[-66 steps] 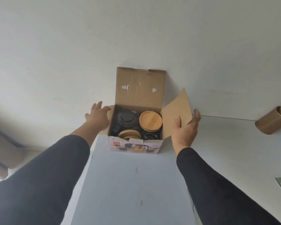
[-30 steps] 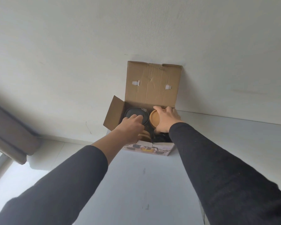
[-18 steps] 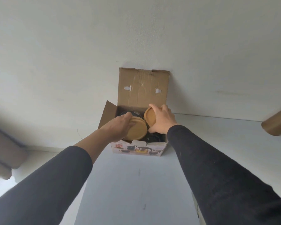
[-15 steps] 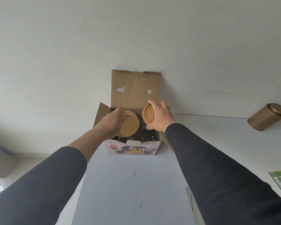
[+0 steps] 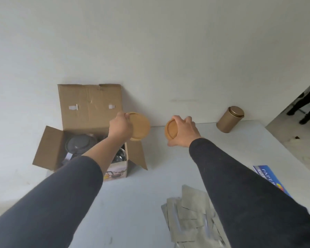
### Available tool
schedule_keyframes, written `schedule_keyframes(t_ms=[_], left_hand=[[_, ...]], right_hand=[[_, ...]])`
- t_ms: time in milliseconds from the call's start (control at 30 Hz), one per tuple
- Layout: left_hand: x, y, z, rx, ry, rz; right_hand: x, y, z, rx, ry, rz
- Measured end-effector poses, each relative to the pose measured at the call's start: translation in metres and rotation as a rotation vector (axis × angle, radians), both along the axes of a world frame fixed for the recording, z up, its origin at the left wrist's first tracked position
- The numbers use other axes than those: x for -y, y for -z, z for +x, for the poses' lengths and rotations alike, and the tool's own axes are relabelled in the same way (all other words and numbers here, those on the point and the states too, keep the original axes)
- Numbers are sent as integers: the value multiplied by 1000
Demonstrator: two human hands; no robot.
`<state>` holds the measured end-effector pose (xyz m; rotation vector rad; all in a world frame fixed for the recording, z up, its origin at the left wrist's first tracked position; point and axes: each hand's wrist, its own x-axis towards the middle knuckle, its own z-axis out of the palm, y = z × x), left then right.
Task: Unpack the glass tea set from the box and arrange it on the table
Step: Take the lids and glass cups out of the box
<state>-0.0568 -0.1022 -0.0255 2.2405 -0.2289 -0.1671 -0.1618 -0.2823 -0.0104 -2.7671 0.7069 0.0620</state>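
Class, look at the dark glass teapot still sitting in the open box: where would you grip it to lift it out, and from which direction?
Probably from straight above. The teapot sits upright in the box, whose walls and flaps block its sides. Its handle shows at the near-left edge, so hook fingers there. The left hand and right hand each hold a wooden disc.

Both arms reach forward in dark sleeves, the left sleeve pushed up off the forearm. The left hand [image 5: 120,126] is raised with fingers curled round the edge of a wooden disc [image 5: 140,126]. Off to its right, well apart, the right hand [image 5: 184,131] grips a smaller wooden disc [image 5: 170,130], knuckles up.
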Motion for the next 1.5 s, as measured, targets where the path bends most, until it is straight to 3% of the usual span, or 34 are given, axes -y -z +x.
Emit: schedule_keyframes(t_ms=[267, 533, 767, 900, 1133, 1500], left_hand=[[153, 71, -1, -251, -11, 54], [257, 133, 12, -318, -60, 118], [289, 160, 26, -310, -168, 192], [298, 165, 28, -202, -171, 357], [312, 158, 10, -136, 84, 612], [320, 162, 9, -123, 102, 615]], right_hand=[[145, 66, 6, -157, 48, 54], [252, 132, 40, -230, 18, 77], [294, 156, 62, -251, 4, 86], [303, 160, 68, -255, 11, 112], [303, 163, 69, -240, -76, 105], [310, 169, 60, -216, -52, 117]])
